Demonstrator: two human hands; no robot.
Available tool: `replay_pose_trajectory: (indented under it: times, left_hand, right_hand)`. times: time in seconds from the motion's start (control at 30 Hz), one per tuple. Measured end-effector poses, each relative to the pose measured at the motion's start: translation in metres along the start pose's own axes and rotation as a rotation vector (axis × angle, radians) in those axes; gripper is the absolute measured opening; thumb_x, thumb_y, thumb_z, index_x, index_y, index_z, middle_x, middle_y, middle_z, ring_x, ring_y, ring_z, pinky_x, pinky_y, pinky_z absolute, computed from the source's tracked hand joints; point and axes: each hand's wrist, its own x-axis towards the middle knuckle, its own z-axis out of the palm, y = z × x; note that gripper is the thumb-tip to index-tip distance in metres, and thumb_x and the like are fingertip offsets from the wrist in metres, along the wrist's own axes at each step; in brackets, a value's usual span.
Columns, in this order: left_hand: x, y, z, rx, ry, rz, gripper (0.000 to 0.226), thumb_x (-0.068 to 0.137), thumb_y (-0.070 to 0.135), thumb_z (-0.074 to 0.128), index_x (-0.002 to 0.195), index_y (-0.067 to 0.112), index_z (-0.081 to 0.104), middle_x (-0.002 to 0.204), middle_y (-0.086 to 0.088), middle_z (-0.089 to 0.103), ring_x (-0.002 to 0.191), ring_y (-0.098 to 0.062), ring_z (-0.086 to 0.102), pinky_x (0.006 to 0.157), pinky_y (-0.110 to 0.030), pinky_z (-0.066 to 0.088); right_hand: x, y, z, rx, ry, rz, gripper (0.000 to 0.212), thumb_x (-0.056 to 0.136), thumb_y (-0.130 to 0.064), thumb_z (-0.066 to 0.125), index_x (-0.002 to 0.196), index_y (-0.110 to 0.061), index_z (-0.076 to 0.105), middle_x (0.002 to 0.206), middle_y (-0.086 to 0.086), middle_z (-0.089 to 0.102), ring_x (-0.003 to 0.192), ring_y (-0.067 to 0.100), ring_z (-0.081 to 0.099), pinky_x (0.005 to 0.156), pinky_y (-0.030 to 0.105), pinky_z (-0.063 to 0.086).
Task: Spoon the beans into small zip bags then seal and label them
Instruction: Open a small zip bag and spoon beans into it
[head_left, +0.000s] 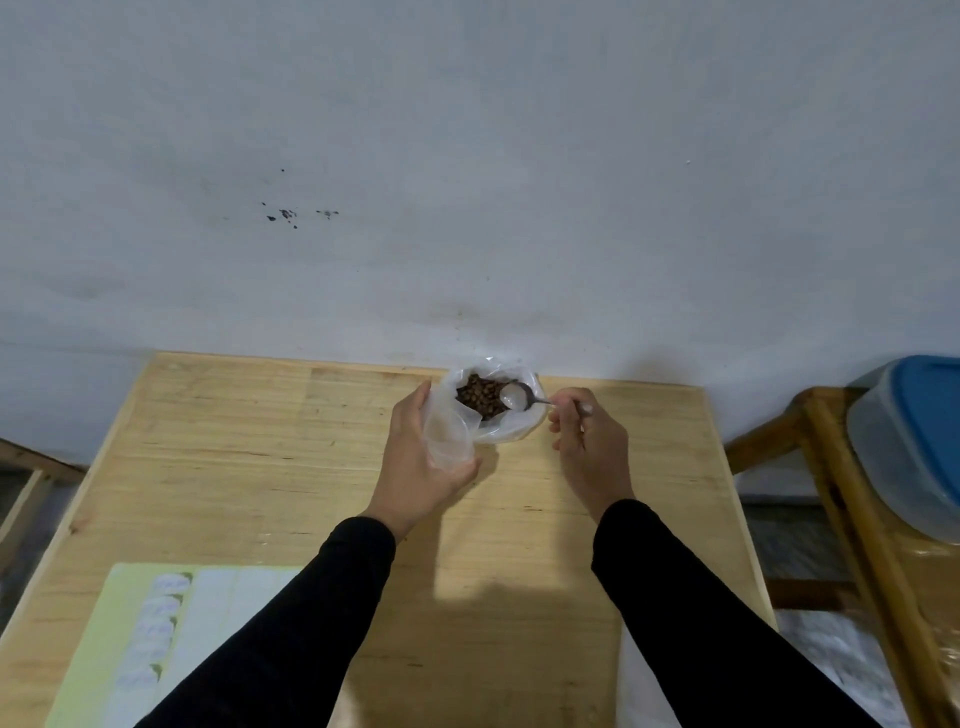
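Observation:
A large clear plastic bag (511, 431) of brown beans (478, 397) stands open at the far edge of the wooden table (249, 447). My left hand (415, 467) holds a small clear zip bag (447, 434) upright just left of the bean bag, its mouth toward the beans. My right hand (587, 441) grips the handle of a metal spoon (517, 397). The spoon's bowl hangs over the right side of the beans and looks empty.
A sheet of white labels on yellow-green backing (150, 639) lies at the near left of the table. A white strip (639, 686) shows between my arms at the near edge. To the right, a wooden stand (841, 519) carries a tub with a blue lid (919, 431). A wall rises right behind the table.

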Motion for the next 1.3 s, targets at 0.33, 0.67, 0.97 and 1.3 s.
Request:
replay_pose_trajectory:
  times: [0.33, 0.67, 0.97, 1.3]
  left_hand:
    - [0.008, -0.001, 0.002, 0.074, -0.043, 0.006, 0.102, 0.069, 0.033, 0.081, 0.148, 0.013, 0.019, 0.136, 0.004, 0.028, 0.118, 0.004, 0.025, 0.09, 0.008, 0.016]
    - [0.024, 0.003, 0.015, 0.119, 0.005, -0.047, 0.108, 0.069, 0.031, 0.08, 0.149, 0.007, 0.012, 0.142, -0.006, 0.024, 0.121, 0.0, 0.021, 0.089, 0.01, 0.009]
    - [0.032, 0.001, 0.016, 0.121, 0.02, -0.063, 0.109, 0.072, 0.033, 0.079, 0.149, 0.007, 0.006, 0.145, -0.009, 0.019, 0.133, -0.013, 0.022, 0.095, 0.0, 0.01]
    - [0.014, -0.007, -0.001, 0.09, -0.086, 0.013, 0.109, 0.072, 0.032, 0.078, 0.15, 0.011, 0.005, 0.142, -0.002, 0.02, 0.123, 0.002, 0.021, 0.09, 0.01, 0.012]
  right_hand:
    - [0.01, 0.008, 0.033, 0.707, 0.068, 0.679, 0.022, 0.1, -0.013, 0.04, 0.092, -0.007, 0.06, 0.073, 0.01, 0.062, 0.055, 0.011, 0.059, 0.051, 0.019, 0.051]
    - [0.025, -0.009, 0.003, 0.836, 0.121, 0.643, 0.031, 0.101, -0.016, 0.037, 0.086, -0.006, 0.062, 0.066, 0.009, 0.063, 0.049, 0.01, 0.059, 0.047, 0.018, 0.05]
    - [0.018, -0.04, -0.02, 0.637, -0.067, 0.351, 0.03, 0.101, -0.016, 0.036, 0.087, -0.011, 0.062, 0.07, 0.007, 0.06, 0.059, 0.011, 0.059, 0.047, 0.02, 0.047]
    - [0.018, -0.021, -0.01, 0.403, -0.028, 0.233, 0.028, 0.1, -0.013, 0.04, 0.09, -0.019, 0.065, 0.075, 0.004, 0.06, 0.065, 0.008, 0.058, 0.049, 0.022, 0.05]
